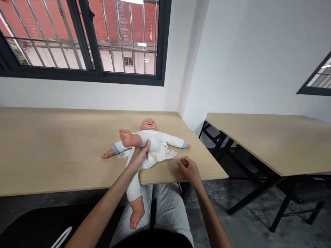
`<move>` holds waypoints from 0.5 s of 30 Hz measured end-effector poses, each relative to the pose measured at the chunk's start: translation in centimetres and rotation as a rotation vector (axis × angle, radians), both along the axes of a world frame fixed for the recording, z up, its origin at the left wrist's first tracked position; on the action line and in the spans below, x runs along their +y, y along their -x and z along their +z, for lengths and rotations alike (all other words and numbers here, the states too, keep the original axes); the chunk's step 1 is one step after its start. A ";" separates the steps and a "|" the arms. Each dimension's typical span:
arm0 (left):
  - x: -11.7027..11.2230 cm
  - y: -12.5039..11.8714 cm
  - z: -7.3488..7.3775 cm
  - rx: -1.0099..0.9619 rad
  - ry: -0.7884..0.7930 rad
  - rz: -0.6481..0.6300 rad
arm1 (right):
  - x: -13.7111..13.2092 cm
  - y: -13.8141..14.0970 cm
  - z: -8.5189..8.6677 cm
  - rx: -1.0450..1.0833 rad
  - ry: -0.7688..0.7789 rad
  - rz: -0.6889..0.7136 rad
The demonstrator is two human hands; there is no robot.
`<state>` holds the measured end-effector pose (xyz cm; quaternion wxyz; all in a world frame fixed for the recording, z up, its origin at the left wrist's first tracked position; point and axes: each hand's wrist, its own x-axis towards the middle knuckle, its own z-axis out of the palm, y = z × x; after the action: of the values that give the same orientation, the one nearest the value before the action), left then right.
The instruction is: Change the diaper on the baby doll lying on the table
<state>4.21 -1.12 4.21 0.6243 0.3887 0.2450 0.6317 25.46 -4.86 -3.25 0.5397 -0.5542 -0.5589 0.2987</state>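
Observation:
A baby doll (pixel 155 137) in white clothes with blue cuffs lies on its back on the table, head toward the wall. My left hand (pixel 141 155) is closed around its raised leg, whose bare foot (pixel 126 137) points up to the left. The other leg (pixel 134 193) hangs over the table's front edge. White diaper-like material (pixel 165 155) is spread around the doll's hips. Just right of that material, my right hand (pixel 189 168) is low over the table with its fingers curled. Whether anything is between those fingers is hidden.
The wooden table (pixel 64 148) stands against a white wall under a barred window (pixel 126 38). To the right, past a gap, is a second table (pixel 271 141) with black legs. A black chair (pixel 297 193) is by it. My lap is below the front edge.

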 end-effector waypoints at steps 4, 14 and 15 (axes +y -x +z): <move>0.0 0.4 0.4 -0.146 -0.023 -0.023 | 0.9 2.3 0.1 -0.100 -0.064 0.105; 0.4 1.0 -0.2 -0.160 -0.038 -0.079 | 7.7 2.2 5.2 -0.392 -0.292 0.019; 0.5 1.1 -0.3 -0.161 -0.037 -0.081 | 8.3 2.0 5.8 -0.398 -0.294 0.032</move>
<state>3.16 -0.64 3.94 0.6597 0.3576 0.1662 0.6398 23.48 3.44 2.55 0.4890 -0.5087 -0.7004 0.1077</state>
